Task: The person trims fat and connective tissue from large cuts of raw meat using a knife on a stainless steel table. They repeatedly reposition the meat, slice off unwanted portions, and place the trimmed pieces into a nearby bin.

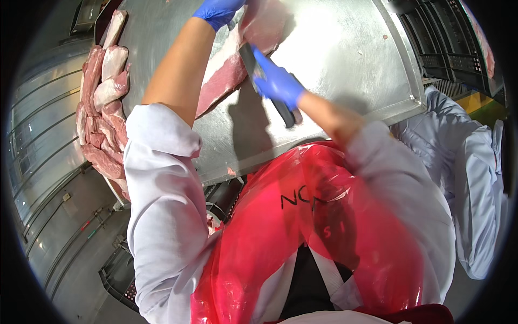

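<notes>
A long piece of pink meat [226,75] with a pale fatty side lies across the metal table [334,70]. My left hand [218,13], in a blue glove, is at the meat's far left edge; the top of the picture cuts off its fingers. Nearer to me, my right hand [278,81], also blue-gloved, is closed round a long dark knife [284,114]. The knife slants from upper left to lower right, its upper end touching or just over the meat. How deep it sits there I cannot tell.
Several strips of meat [108,108] are heaped along the table's left side. Black plastic crates [442,43] stand at the right. A person's pale sleeve [458,162] is close by on my right. Small meat scraps [231,171] lie near the front rim.
</notes>
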The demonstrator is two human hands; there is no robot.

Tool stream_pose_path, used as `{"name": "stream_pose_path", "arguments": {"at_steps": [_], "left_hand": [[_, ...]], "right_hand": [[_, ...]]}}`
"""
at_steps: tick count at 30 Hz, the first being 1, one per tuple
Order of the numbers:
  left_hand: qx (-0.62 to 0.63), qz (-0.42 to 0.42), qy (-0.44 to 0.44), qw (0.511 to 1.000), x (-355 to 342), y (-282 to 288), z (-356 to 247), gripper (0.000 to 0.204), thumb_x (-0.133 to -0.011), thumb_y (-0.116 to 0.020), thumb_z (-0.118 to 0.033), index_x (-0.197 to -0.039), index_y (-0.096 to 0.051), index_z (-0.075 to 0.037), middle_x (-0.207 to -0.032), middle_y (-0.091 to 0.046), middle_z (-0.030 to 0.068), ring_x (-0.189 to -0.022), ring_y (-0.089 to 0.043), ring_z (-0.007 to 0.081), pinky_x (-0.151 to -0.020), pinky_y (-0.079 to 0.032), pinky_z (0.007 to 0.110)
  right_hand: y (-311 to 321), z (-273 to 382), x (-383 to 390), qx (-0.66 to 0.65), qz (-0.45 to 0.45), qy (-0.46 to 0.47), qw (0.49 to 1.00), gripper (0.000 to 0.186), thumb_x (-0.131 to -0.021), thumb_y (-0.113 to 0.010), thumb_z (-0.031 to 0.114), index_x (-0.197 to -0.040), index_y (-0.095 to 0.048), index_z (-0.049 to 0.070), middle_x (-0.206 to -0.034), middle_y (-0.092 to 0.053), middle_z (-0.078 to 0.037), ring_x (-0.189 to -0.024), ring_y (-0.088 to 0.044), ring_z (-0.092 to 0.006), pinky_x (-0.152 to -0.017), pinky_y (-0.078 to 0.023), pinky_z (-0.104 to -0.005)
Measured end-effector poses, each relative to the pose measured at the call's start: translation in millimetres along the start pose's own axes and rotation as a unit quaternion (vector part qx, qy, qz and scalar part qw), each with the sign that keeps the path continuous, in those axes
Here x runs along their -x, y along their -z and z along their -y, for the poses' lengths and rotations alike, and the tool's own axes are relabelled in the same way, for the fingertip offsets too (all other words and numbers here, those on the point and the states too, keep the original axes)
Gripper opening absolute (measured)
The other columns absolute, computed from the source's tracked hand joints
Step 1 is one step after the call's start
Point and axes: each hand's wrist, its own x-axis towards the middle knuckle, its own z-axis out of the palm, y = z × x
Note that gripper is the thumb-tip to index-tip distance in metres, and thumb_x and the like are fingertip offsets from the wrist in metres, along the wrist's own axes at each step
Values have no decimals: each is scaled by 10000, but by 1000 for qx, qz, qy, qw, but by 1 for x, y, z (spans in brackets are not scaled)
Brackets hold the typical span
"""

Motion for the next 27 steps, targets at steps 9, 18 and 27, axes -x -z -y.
{"name": "stream_pose_path", "arguments": {"at_steps": [9,18,27], "left_hand": [[-18,-12,-51,998,19,7,-25,157,-857,-624,-126,-785,-724,-29,-667,-629,21,-629,-554,122,-590,-422,294],[5,-47,-87,995,38,13,-55,201,-857,-616,-123,-724,-705,-1,-646,-658,67,-580,-591,160,-556,-427,311],[82,-35,-131,987,70,42,-83,151,-883,-617,-115,-799,-697,-19,-684,-652,68,-614,-596,161,-597,-451,302]], "right_hand": [[-36,23,0,58,-33,5,998,808,-938,-493,97,-1609,-43,113,-796,-677,-177,-646,-677,-260,-647,-574,-391],[-93,13,-10,162,-109,59,979,797,-918,-539,128,-1588,-115,63,-881,-680,-297,-737,-707,-385,-698,-578,-472],[-139,-1,-15,25,-13,51,998,638,-878,-598,182,-1448,-407,-34,-1082,-652,-333,-924,-661,-461,-797,-543,-494]]}}
